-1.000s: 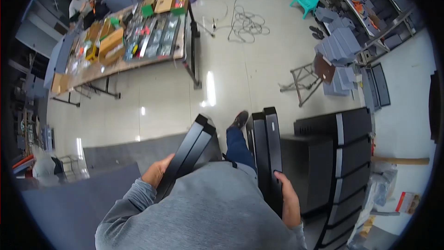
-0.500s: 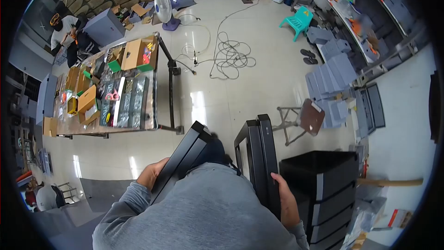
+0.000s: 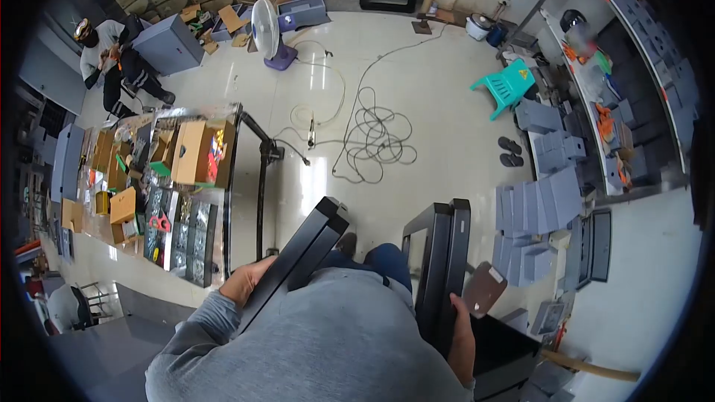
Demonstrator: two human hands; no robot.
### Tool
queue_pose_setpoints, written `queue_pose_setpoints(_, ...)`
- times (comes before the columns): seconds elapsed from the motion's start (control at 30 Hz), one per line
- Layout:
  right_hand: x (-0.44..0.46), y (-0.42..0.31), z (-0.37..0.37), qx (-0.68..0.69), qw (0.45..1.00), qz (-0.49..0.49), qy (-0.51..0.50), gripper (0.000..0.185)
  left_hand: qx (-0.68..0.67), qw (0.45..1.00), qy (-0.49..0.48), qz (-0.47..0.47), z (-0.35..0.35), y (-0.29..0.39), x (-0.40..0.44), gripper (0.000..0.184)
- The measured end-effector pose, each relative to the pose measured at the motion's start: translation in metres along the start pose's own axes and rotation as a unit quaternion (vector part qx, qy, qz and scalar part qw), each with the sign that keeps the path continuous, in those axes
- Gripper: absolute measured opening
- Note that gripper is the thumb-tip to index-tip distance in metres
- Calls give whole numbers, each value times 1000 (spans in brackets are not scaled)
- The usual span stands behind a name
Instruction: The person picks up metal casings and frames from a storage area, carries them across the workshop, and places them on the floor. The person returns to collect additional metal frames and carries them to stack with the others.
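My left hand (image 3: 249, 281) is closed on the outer edge of a black, flat, box-like piece (image 3: 296, 253), which looks like two layers pressed together. It is tilted against my left side. On my right side, my right hand (image 3: 462, 336) grips a pair of black rectangular frames (image 3: 441, 268) standing on edge. The inner one shows an opening through its middle. The thumb lies against the outer face, and the other fingers are hidden. The lower ends of both loads are hidden by my grey sweater and arms.
A cluttered worktable (image 3: 226, 231) stands at left, with a seated person (image 3: 112, 59) beyond it. Ahead, a coiled cable (image 3: 376, 138) and a fan (image 3: 272, 33) are on the floor. At right are a brown stool (image 3: 485, 289), grey boxes (image 3: 540, 205), a teal stool (image 3: 508, 85) and black bins (image 3: 495, 353).
I have moved forward: the black bins and brown stool have slipped back toward my right side, and the cable appears closer. Both hands keep their hold on the black pieces.
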State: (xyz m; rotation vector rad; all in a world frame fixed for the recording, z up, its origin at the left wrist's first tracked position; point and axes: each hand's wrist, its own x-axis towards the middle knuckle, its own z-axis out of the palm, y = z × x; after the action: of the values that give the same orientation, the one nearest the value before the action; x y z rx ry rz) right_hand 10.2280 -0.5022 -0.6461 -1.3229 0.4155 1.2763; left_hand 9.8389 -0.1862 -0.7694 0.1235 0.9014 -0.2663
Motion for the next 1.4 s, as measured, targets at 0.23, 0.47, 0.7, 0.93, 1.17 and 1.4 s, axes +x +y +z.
queue_pose_setpoints(0.23,95,-134,34,23,998,-54,-6,35,-7,995,97,34,113,143,66,46)
queue_pose_setpoints(0.47,206,-293,21,55,998,21,3,38,-10,999,-16,-26,212,309,155,52)
queue_pose_setpoints(0.7,274,-441,70,27,999,21,-30,46,-5,997,-56,44,341,453,149,48)
queue_pose_setpoints(0.93,393,-562,115,15,999,40,-14,46,58,989,-67,122,387,605,198,42)
queue_pose_setpoints(1.17,529,-674,161,82,992,98,-2,48,2,997,-39,64,413,797,271,52)
queue_pose_setpoints(1.4,589,-790,222,88,995,39,7,50,61,990,-74,99,440,982,294,52)
